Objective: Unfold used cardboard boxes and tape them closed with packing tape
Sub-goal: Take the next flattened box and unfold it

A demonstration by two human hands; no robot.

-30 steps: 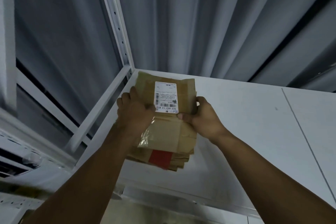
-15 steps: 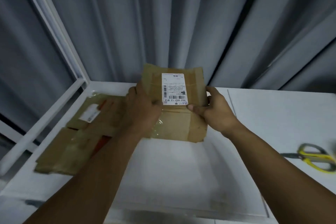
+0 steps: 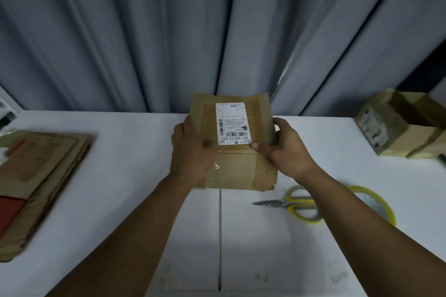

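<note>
I hold a flattened brown cardboard box (image 3: 241, 169) with a white shipping label above the middle of the white table (image 3: 135, 200). My left hand (image 3: 193, 152) grips its left edge, thumb on the front face. My right hand (image 3: 282, 149) grips its right edge, thumb pinching near the label's lower corner. A roll of clear packing tape (image 3: 376, 202) with a yellow rim lies on the table to the right, partly hidden by my right forearm. Old clear tape shines on the box's lower left.
A stack of flattened cardboard boxes (image 3: 36, 176) lies at the table's left edge. Yellow-handled scissors (image 3: 294, 205) lie beside the tape roll. Assembled cardboard boxes (image 3: 400, 128) stand at the far right. Grey curtains hang behind the table.
The flattened box has been carried rightwards from the stack at the left to the table's middle, still held in both hands. My view has swung right, revealing scissors, tape and boxes.
</note>
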